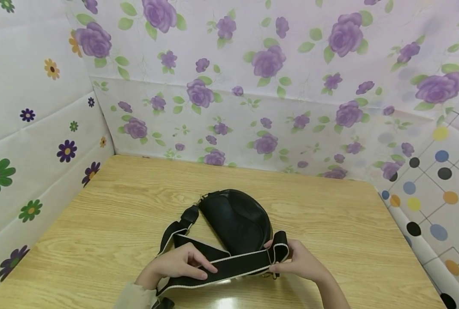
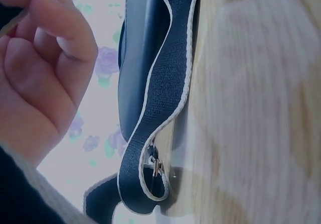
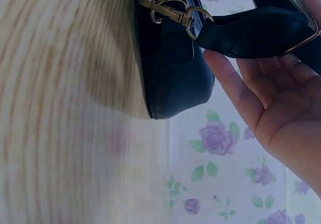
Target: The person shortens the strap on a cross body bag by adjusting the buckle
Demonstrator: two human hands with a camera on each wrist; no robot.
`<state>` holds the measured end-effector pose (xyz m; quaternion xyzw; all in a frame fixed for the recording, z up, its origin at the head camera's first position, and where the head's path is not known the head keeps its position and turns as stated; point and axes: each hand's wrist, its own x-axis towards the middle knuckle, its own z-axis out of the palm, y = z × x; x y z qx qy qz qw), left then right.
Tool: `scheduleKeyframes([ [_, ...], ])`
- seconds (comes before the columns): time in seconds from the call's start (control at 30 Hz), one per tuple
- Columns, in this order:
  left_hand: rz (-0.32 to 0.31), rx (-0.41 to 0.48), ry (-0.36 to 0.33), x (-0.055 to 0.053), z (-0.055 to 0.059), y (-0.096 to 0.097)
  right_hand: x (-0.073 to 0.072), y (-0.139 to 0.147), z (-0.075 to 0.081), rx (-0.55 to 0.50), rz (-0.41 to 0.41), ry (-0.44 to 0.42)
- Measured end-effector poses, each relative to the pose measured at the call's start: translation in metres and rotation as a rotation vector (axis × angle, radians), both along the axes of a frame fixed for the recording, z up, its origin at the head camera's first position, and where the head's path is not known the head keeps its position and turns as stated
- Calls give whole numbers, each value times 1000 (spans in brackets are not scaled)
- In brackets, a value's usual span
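A black half-moon shoulder bag (image 1: pixel 233 219) lies on the table with its curved side toward the back right. Its wide black strap (image 1: pixel 244 264) with white edging runs across in front of it. My left hand (image 1: pixel 180 262) pinches the strap at left, thumb and index finger along the band. At the bag's right end, my right hand (image 1: pixel 300 262) holds the strap where it folds into a loop. The right wrist view shows its fingers against the leather strap end (image 3: pixel 256 33), beside a gold clasp (image 3: pixel 170 10) joined to the bag.
The wooden table (image 1: pixel 329 214) reaches back to a cloth wall (image 1: pixel 233 107) printed with purple flowers. Patterned cloths also stand at left and right. A leather strap end (image 1: pixel 190 214) joins the bag's left corner, and a dark piece (image 1: pixel 163 304) lies at the front edge of view.
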<state>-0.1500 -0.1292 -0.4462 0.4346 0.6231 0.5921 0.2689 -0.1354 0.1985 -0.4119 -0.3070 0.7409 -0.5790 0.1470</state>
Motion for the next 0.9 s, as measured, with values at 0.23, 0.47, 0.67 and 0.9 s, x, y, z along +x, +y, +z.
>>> scheduleKeyframes([
  [0.23,19,-13,1,-1,-1,-4,-7,6,-16,-17,14,-14],
  [0.47,16,-4,-6,-1,-2,-6,-10,9,-24,-15,12,-20],
  [0.67,17,2,-1,-2,-2,-10,-10,9,-22,-10,-5,-13],
  [0.9,19,14,24,-2,-1,-13,-11,10,-23,10,-25,4],
])
